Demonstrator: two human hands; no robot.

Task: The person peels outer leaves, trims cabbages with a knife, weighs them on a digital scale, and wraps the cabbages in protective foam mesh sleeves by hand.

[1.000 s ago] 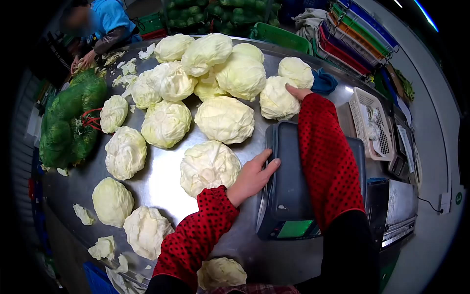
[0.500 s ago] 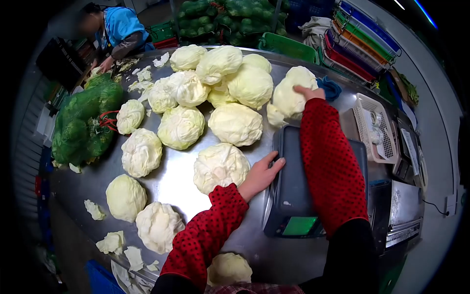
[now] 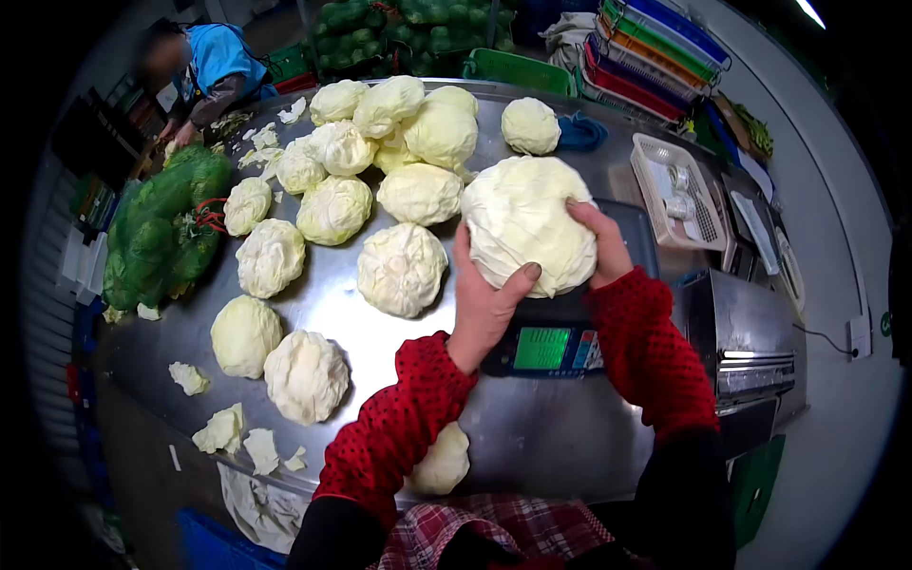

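Note:
A large pale cabbage is gripped between both my hands, over the dark weighing scale. My left hand holds its lower left side, thumb across the front. My right hand clasps its right side. Whether the cabbage rests on the scale or hangs just above it, I cannot tell. Below it the scale's green display is lit. Left of my hands sits a trimmed cabbage, and a smaller cabbage lies behind the held one, beside a blue cloth.
Several cabbages are heaped at the back of the metal table. A green net sack lies at left, near loose leaves. A white basket with tape rolls stands right. A person in blue works at the far left.
My right hand has brought the large cabbage toward me over the scale, and my left hand has taken hold of its other side. The scale's display has come into fuller view.

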